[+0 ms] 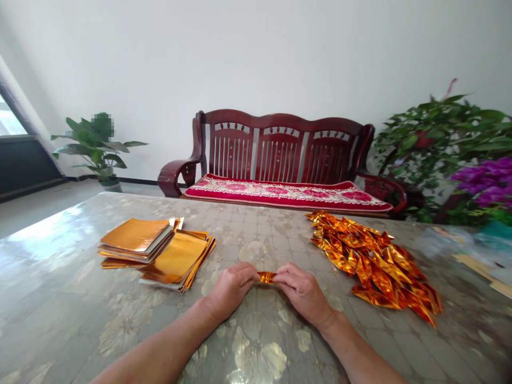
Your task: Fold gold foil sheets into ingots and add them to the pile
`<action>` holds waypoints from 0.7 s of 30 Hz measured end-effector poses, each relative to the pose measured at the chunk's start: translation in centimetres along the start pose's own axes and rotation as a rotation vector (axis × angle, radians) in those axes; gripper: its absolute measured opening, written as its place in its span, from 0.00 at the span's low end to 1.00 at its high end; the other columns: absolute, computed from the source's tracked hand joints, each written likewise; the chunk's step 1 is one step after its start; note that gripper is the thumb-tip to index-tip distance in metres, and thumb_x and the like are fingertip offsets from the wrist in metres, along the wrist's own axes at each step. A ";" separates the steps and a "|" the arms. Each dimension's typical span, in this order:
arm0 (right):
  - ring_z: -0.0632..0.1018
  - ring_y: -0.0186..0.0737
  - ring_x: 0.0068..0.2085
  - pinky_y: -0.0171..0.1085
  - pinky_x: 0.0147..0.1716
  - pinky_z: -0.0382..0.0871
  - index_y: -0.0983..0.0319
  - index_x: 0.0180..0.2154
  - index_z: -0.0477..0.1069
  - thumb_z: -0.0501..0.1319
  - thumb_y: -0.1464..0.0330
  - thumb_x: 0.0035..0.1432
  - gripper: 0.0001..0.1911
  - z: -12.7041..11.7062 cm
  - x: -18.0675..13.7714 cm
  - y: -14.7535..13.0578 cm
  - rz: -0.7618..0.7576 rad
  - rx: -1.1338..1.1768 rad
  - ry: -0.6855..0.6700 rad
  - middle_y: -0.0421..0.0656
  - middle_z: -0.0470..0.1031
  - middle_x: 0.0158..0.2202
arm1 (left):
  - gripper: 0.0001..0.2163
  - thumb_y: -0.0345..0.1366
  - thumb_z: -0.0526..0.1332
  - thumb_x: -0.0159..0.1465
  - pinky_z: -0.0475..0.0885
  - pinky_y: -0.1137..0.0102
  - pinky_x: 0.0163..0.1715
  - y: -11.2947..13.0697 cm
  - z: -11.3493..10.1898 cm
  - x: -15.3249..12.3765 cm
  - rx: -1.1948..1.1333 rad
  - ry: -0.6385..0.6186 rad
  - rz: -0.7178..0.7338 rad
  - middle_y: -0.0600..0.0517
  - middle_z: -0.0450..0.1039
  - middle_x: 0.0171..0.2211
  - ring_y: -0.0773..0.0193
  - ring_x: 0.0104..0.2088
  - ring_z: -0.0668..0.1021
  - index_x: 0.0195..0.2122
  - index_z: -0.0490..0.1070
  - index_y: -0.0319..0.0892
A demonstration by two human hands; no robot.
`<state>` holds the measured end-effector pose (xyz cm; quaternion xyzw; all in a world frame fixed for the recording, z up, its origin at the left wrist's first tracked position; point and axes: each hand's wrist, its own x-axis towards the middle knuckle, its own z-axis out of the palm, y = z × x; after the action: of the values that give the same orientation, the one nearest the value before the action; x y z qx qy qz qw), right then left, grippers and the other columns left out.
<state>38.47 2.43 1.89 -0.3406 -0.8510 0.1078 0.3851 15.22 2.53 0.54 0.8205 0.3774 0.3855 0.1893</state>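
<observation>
Between my two hands is a small piece of shiny gold foil paper (266, 277), folded narrow, held just over the middle of the table. My left hand (236, 285) pinches its left end, and my right hand (300, 288) pinches its right end. Both sets of fingers cover the ends, so only the middle of the foil shows. Left of my hands lie stacks of flat gold foil sheets (176, 258), one overlapping the other. To the right is a heap of folded gold foil ingots (376, 266) with pointed ends.
The table (256, 346) has a glossy, flower-patterned cover. Clear plastic wrapping (448, 240) and tan card strips (484, 272) lie at its right edge. Beyond stands a dark red wooden bench (280, 144) with a red patterned cushion (288, 193). Potted plants flank the bench.
</observation>
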 end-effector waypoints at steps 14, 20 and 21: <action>0.78 0.35 0.36 0.32 0.36 0.73 0.57 0.39 0.78 0.59 0.72 0.64 0.09 0.1 0.1 -0.2 -0.013 0.004 0.031 0.43 0.77 0.36 | 0.08 0.30 0.57 0.68 0.71 0.76 0.37 0.4 -0.3 0.0 0.040 0.014 -0.009 0.52 0.76 0.34 0.68 0.35 0.78 0.34 0.75 0.43; 0.78 0.35 0.36 0.32 0.37 0.73 0.57 0.39 0.79 0.59 0.73 0.63 0.10 0.1 0.2 -0.5 0.012 0.006 0.027 0.43 0.77 0.36 | 0.08 0.31 0.57 0.69 0.72 0.75 0.38 0.4 -0.4 -0.2 0.062 0.030 -0.008 0.52 0.77 0.35 0.67 0.36 0.78 0.36 0.75 0.43; 0.78 0.36 0.37 0.32 0.37 0.73 0.57 0.39 0.79 0.59 0.73 0.63 0.10 0.1 0.2 -0.5 0.014 0.009 0.028 0.43 0.77 0.36 | 0.08 0.31 0.56 0.69 0.72 0.75 0.39 0.4 -0.4 -0.2 0.057 0.041 0.001 0.51 0.77 0.36 0.67 0.36 0.79 0.36 0.75 0.43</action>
<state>38.04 2.24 2.18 -0.3463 -0.8426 0.1099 0.3976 15.04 2.13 0.98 0.8177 0.3917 0.3913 0.1577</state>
